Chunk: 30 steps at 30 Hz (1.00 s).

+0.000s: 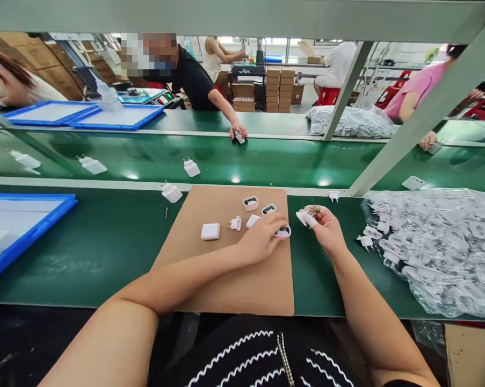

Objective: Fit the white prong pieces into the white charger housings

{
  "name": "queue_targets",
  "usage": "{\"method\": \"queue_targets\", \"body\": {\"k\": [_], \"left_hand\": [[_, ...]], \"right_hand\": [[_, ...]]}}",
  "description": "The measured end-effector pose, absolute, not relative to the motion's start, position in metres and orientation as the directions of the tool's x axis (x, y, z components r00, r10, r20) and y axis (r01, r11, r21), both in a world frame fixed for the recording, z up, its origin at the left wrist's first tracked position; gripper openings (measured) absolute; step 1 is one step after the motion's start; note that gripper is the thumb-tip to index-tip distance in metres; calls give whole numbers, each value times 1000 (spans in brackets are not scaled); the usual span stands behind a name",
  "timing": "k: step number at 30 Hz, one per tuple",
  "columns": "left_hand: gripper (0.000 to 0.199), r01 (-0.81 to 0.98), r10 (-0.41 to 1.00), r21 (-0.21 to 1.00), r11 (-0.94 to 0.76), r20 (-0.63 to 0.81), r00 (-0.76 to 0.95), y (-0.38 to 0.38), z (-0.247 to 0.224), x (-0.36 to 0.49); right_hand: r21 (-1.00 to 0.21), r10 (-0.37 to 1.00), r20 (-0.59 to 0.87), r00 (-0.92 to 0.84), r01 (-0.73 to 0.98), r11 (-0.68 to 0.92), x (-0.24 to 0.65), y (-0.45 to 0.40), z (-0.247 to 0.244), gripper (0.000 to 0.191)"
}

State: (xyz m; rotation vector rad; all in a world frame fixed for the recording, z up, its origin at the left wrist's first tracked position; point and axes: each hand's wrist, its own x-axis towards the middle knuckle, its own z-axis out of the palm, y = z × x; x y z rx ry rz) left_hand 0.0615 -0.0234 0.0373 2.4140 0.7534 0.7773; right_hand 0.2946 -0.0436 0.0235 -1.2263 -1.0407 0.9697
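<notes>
On a brown cardboard sheet (226, 279), my left hand (262, 236) curls its fingers over an open white charger housing (283, 231) with a green circuit board inside. To the right of the sheet, my right hand (326, 228) is raised with its fingers pinched on a small white plastic part (302, 217), whose exact shape is partly hidden. Two more open housings, one upright (250, 203) and one (268, 209) behind my left hand, stand on the sheet. A white charger block (210, 231) and a two-pin plug cap (234, 223) lie left of my fingers.
A clear bag of white plug caps (447, 252) spreads over the right side. A blue-rimmed tray (28, 215) sits at left. Chargers, one of them here (191, 167), lie on the green belt (266, 161). Across it, a co-worker's hand (238, 131) holds a white piece. A metal post (419, 102) slants at right.
</notes>
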Motion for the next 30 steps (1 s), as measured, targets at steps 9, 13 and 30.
{"method": "queue_targets", "body": {"k": [9,13,30], "left_hand": [[57,225,775,820,-526,352,525,-41,-8,68],[46,229,781,838,-496,314,540,-40,-5,68],[76,325,850,923,-204,3,526,-34,11,61]], "right_hand": [[-846,959,285,-5,469,254,278,-73,39,27],[-865,956,279,85,454,212,277,-76,42,21],[-995,990,-6,144,95,-20,274,-70,43,40]]}}
